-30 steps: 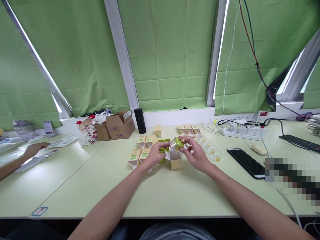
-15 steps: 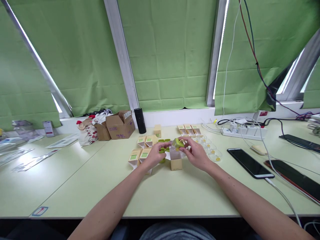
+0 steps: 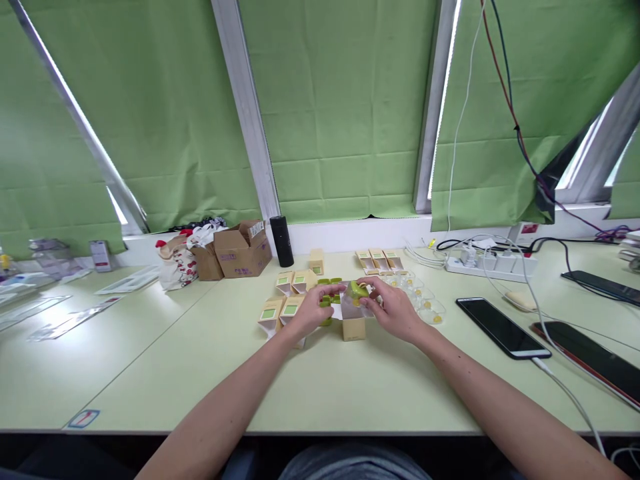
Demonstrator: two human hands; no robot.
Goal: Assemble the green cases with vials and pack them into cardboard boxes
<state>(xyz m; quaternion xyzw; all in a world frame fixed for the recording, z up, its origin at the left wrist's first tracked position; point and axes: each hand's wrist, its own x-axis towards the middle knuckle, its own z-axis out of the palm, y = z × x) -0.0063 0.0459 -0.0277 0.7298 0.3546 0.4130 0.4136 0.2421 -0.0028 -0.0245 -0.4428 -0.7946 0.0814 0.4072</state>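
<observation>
My right hand (image 3: 393, 309) pinches a small clear cup with a green top (image 3: 357, 291). That cup is tilted over the mouth of an open cardboard box (image 3: 354, 330), which stands upright on the table with its pale inside showing. My left hand (image 3: 316, 311) is closed at the box's left upper edge, by a white flap; part of its grip is hidden. Several green pieces (image 3: 325, 302) sit just beyond my left fingers. Clear cups with yellow spots (image 3: 426, 308) lie to the right of my right hand.
Small boxes with green labels (image 3: 271, 312) stand at left, others (image 3: 378, 261) farther back. A black cylinder (image 3: 281, 241) and larger carton (image 3: 243, 251) are near the wall. At right lie a cabled phone (image 3: 501, 327), a power strip (image 3: 493, 264) and loose cables.
The green-topped cup has tipped slightly and sits a little lower at the box's mouth. Both hands keep nearly the same place, and the whole view has shifted slightly.
</observation>
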